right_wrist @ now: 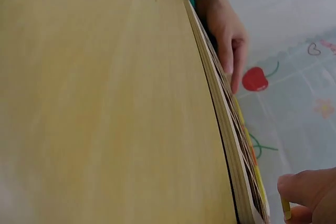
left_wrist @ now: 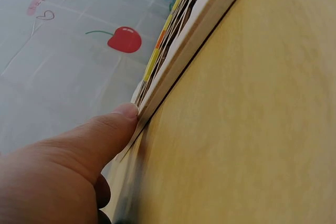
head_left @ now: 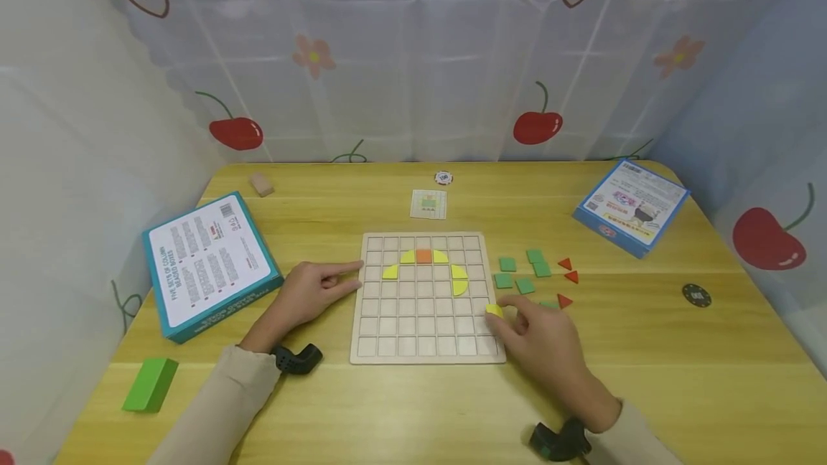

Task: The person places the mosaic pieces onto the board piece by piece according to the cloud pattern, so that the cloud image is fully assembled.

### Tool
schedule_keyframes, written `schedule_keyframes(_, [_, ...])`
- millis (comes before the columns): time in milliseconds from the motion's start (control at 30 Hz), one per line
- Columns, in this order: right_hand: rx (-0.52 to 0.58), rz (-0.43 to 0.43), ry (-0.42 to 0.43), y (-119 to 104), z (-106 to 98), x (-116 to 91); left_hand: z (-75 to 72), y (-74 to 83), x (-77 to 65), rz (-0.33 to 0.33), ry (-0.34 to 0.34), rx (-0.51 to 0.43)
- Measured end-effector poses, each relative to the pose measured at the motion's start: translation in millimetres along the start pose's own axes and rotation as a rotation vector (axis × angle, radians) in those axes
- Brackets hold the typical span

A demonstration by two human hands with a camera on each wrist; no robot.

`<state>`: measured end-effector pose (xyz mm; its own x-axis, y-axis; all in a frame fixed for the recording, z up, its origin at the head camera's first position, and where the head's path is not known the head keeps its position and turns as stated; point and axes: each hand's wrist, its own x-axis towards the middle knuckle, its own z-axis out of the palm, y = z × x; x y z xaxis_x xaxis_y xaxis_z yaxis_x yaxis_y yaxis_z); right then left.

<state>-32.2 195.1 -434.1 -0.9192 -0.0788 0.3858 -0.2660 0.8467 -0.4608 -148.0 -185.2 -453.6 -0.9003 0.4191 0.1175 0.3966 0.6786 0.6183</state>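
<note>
A wooden grid board lies in the middle of the table. Several yellow quarter-round pieces form an arch in its cells, with one orange square at the top. My left hand touches the board's left edge with index finger and thumb extended. Between the thumb and index finger of my right hand a yellow piece is pinched, just over the board's right edge; the right wrist view shows this yellow piece edge-on. Its exact shape is partly hidden by the fingers.
Right of the board lie several green squares and three red triangles. A pattern card and a white chip are behind it. Boxes stand left and right; a green block and black chip lie farther out.
</note>
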Motion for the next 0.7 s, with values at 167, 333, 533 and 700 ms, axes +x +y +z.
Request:
schedule_keyframes(167, [0.027, -0.059, -0.072, -21, 16, 13, 0.9, 0.4, 0.4, -0.001, 0.004, 0.002])
schedule_keyframes(333, [0.067, -0.135, -0.086, -48, 39, 36, 1.4, -1.0, 0.4, 0.005, 0.008, -0.001])
schedule_keyframes(533, [0.128, -0.180, -0.109, -79, 71, 60, 1.8, -1.4, -0.2, 0.014, 0.012, 0.006])
schedule_keyframes(700, [0.124, -0.174, -0.117, -87, 92, 70, 0.3, 0.6, -0.1, 0.006, 0.009, 0.013])
